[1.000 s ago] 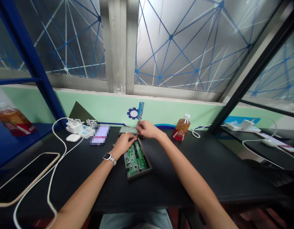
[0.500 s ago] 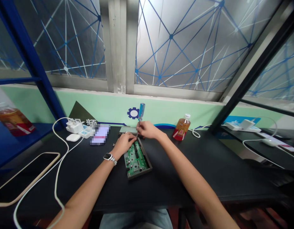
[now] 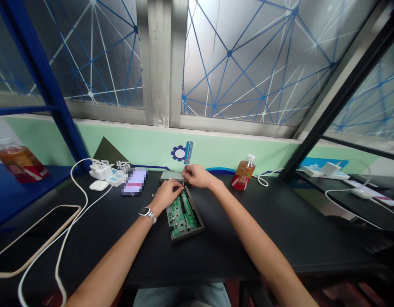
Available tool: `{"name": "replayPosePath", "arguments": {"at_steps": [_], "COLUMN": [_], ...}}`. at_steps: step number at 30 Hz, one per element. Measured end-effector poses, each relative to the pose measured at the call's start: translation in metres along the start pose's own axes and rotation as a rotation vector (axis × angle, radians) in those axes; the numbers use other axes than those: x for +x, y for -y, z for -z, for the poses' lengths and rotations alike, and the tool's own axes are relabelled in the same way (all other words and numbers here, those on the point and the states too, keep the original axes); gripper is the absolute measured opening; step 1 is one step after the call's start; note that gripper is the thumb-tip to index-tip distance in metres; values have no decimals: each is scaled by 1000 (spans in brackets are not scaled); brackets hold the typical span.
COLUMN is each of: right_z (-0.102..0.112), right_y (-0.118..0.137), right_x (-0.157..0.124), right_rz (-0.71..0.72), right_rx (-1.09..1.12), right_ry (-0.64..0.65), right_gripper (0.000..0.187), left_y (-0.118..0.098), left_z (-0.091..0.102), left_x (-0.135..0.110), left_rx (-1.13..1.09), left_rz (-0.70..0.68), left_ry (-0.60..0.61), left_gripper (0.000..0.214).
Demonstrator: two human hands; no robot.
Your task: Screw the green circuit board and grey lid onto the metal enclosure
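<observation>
My right hand (image 3: pixel 195 175) grips a screwdriver (image 3: pixel 188 151) by its lower part, and its clear blue handle sticks up above my fingers. The shaft points down at the far end of a green circuit board (image 3: pixel 183 216) that sits in a shallow dark metal case (image 3: pixel 201 224). My left hand (image 3: pixel 167 195) lies over the board's far left part, fingertips pinched together beside the screwdriver's tip. What they hold, if anything, is hidden. Behind both hands lies a flat grey metal piece (image 3: pixel 171 174), partly covered by them.
A drink bottle (image 3: pixel 243 172) stands at the back right. To the left are a power strip (image 3: pixel 115 177) with white chargers, a white case (image 3: pixel 99 185), a phone (image 3: pixel 135 181), and a large tablet-like device (image 3: pixel 33 238). White cables (image 3: pixel 73 221) cross the left side. Small metal bits (image 3: pixel 153 195) lie near my left hand.
The view has shifted slightly. The screwdriver handle stands a little more upright and has moved slightly left; both hands stay at the board's far end.
</observation>
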State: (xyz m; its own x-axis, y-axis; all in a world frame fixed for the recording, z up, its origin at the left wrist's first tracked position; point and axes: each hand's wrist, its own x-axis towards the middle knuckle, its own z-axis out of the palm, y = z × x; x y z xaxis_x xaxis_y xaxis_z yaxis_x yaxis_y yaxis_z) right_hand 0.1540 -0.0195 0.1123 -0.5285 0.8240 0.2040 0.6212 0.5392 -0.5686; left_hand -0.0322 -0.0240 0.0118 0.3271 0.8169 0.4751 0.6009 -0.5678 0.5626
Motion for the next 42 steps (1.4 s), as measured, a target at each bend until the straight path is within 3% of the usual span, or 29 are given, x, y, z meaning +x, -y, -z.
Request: {"name": "replayPosePath", "arguments": {"at_steps": [15, 23, 29, 35, 42], "right_z": [-4, -10, -13, -5, 2], "right_y": [-4, -10, -12, -20, -19], "right_x": [4, 9, 8, 6, 6], "right_rz": [5, 9, -10, 38, 47], "right_rx": [-68, -145, -146, 46, 252], "right_ry": [-87, -163, -179, -55, -20], "right_gripper": [14, 26, 32, 24, 23], "left_y": [-9, -5, -2, 2, -1], "left_z": [-11, -18, -18, -17, -14], "left_x": [7, 8, 9, 10, 9], "left_rx": [-366, -388, -402, -430, -488], "left_rz": [128, 147, 169, 124, 86], "left_ry": [-126, -166, -130, -75, 0], "left_gripper": [20, 22, 19, 20, 28]}}
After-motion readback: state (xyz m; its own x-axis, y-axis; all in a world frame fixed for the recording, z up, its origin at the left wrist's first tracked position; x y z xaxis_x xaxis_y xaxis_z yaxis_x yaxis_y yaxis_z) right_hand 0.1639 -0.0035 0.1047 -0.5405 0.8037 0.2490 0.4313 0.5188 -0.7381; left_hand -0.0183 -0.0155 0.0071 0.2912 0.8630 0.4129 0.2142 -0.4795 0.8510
